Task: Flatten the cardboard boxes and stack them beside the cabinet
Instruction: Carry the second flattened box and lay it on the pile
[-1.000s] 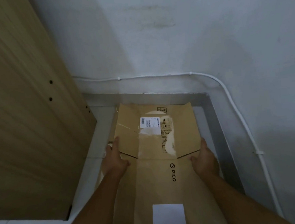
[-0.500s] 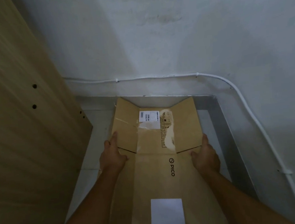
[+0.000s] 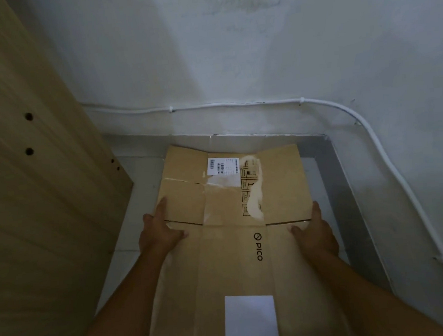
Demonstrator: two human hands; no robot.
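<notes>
A flattened brown cardboard box printed "PICO" lies lengthwise between my arms, its far flaps reaching toward the corner of the room. It carries a white shipping label near the far end and a white blank patch near me. My left hand grips its left edge, thumb on top. My right hand grips its right edge the same way. The wooden cabinet stands directly to the left of the box.
White walls close the corner ahead and to the right. A white cable is clipped along them. A grey skirting strip borders the pale tiled floor between cabinet and wall.
The box has slid a little farther toward the corner with both hands still on its edges, and the view has shifted slightly closer to the cabinet.
</notes>
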